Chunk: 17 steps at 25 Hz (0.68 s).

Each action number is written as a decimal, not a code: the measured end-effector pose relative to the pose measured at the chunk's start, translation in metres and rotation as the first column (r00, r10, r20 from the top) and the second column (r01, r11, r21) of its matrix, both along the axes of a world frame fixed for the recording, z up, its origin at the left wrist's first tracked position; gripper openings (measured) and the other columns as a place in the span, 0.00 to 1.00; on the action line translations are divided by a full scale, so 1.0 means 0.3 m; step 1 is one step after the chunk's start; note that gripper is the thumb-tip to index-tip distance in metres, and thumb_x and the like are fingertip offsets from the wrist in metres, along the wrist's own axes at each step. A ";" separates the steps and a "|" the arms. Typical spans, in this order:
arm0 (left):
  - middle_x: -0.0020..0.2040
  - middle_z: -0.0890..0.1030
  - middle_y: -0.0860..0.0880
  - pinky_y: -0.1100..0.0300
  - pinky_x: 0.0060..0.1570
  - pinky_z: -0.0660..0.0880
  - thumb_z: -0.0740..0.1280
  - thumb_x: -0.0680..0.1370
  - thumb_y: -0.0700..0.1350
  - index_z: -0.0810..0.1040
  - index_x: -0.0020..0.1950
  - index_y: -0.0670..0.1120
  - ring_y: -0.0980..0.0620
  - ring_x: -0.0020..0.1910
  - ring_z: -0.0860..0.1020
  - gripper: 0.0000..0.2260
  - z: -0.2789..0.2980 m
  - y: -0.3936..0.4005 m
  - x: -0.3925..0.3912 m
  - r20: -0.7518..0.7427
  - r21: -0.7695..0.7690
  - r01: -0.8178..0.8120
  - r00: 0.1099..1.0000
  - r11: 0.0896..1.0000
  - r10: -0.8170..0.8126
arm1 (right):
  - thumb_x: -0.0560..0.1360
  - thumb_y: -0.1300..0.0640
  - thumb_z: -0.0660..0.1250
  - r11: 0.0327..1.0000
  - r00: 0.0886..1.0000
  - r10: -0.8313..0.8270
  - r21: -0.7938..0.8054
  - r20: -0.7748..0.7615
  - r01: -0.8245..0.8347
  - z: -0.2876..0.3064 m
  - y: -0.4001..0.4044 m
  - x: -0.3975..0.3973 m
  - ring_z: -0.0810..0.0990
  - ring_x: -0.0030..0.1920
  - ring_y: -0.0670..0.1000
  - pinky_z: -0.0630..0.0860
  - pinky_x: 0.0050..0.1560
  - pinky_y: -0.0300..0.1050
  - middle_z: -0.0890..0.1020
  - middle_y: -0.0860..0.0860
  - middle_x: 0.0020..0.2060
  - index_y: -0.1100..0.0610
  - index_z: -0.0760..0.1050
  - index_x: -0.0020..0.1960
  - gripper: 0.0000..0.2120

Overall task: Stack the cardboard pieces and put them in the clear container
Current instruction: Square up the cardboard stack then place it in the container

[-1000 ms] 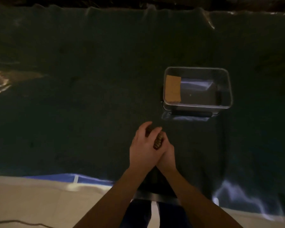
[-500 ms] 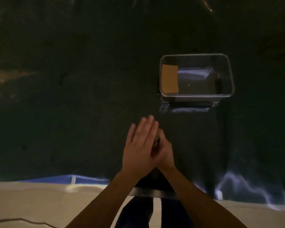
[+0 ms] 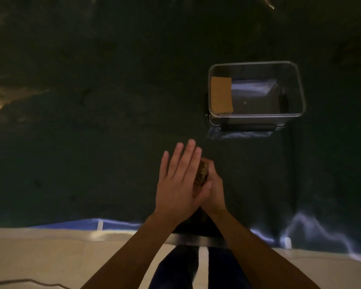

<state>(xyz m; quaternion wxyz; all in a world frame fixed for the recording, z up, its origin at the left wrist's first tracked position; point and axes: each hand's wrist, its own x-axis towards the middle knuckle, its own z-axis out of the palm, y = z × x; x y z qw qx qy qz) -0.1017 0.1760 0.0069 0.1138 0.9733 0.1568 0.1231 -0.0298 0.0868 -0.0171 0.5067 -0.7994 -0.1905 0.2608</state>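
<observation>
A small stack of cardboard pieces (image 3: 202, 173) stands on edge between my two palms, above the dark cloth near its front edge. My left hand (image 3: 178, 184) lies flat against the stack's left side with its fingers straight and slightly spread. My right hand (image 3: 214, 190) presses the right side, mostly hidden behind the left hand. Further back and to the right stands the clear container (image 3: 300, 94). One flat cardboard piece (image 3: 221, 94) lies at the left end of it.
A dark green cloth (image 3: 92, 132) covers the table. Its front edge, with a blue strip (image 3: 81, 224), runs just below my wrists. A pale floor (image 3: 40, 257) and a thin cable (image 3: 29, 282) show below. A bright reflection (image 3: 0, 101) sits at the far left.
My left hand's fingers have gone from curled over the stack to straight and flat against it. The view has tilted, so the container sits higher in the frame.
</observation>
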 end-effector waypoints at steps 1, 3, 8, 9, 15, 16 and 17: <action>0.81 0.54 0.51 0.42 0.77 0.51 0.58 0.80 0.62 0.52 0.81 0.48 0.47 0.80 0.53 0.34 -0.003 -0.007 -0.007 -0.018 -0.010 0.029 0.999 1.000 -0.030 | 0.71 0.40 0.65 1.000 1.000 -0.005 0.001 -0.002 0.005 -0.004 -0.001 -0.004 0.80 0.56 0.43 0.79 0.58 0.52 0.79 0.41 0.54 0.38 0.67 0.60 0.19; 0.81 0.52 0.51 0.40 0.75 0.55 0.59 0.80 0.62 0.53 0.80 0.49 0.48 0.81 0.52 0.34 -0.005 -0.009 -0.020 -0.017 -0.026 0.070 0.997 0.997 -0.070 | 0.71 0.41 0.64 1.000 1.000 -0.014 0.013 -0.001 0.014 -0.006 -0.004 -0.007 0.80 0.56 0.44 0.79 0.57 0.53 0.79 0.43 0.55 0.41 0.68 0.60 0.19; 0.82 0.51 0.49 0.40 0.73 0.61 0.57 0.79 0.65 0.54 0.80 0.57 0.43 0.80 0.52 0.31 0.016 0.000 0.020 0.019 -0.238 -0.073 0.997 0.969 0.080 | 0.70 0.40 0.64 0.996 1.000 0.007 -0.086 0.021 -0.006 -0.023 0.004 -0.009 0.80 0.55 0.47 0.80 0.54 0.52 0.79 0.48 0.56 0.48 0.68 0.64 0.25; 0.81 0.56 0.50 0.41 0.69 0.69 0.58 0.80 0.63 0.58 0.79 0.58 0.45 0.78 0.57 0.29 0.016 -0.004 0.017 -0.030 -0.264 -0.058 0.998 0.963 0.052 | 0.72 0.42 0.63 0.997 1.000 0.007 -0.082 0.028 -0.004 -0.026 0.007 -0.014 0.80 0.54 0.48 0.81 0.53 0.53 0.79 0.49 0.56 0.50 0.68 0.64 0.24; 0.71 0.75 0.50 0.57 0.61 0.73 0.62 0.80 0.55 0.76 0.70 0.51 0.49 0.66 0.72 0.19 0.022 0.019 0.005 0.059 -0.332 -0.040 0.996 0.942 0.063 | 0.75 0.54 0.67 0.992 0.993 0.040 -0.122 0.109 -0.026 -0.013 0.017 -0.018 0.79 0.52 0.52 0.79 0.49 0.51 0.79 0.52 0.55 0.54 0.68 0.64 0.19; 0.70 0.75 0.51 0.59 0.62 0.71 0.62 0.80 0.55 0.77 0.69 0.51 0.51 0.66 0.73 0.19 0.022 0.033 0.008 0.071 -0.374 -0.045 0.994 0.926 0.077 | 0.74 0.54 0.67 0.987 0.988 0.077 -0.148 0.131 -0.058 0.000 0.022 -0.010 0.78 0.53 0.52 0.79 0.50 0.51 0.78 0.52 0.55 0.54 0.68 0.64 0.20; 0.69 0.76 0.52 0.61 0.64 0.70 0.63 0.80 0.55 0.77 0.68 0.52 0.54 0.66 0.73 0.18 0.022 0.054 0.010 0.082 -0.454 -0.059 0.991 0.889 0.107 | 0.73 0.53 0.68 0.978 0.975 0.135 -0.184 0.178 -0.102 0.018 0.029 0.005 0.77 0.53 0.52 0.78 0.50 0.51 0.78 0.52 0.55 0.53 0.68 0.64 0.20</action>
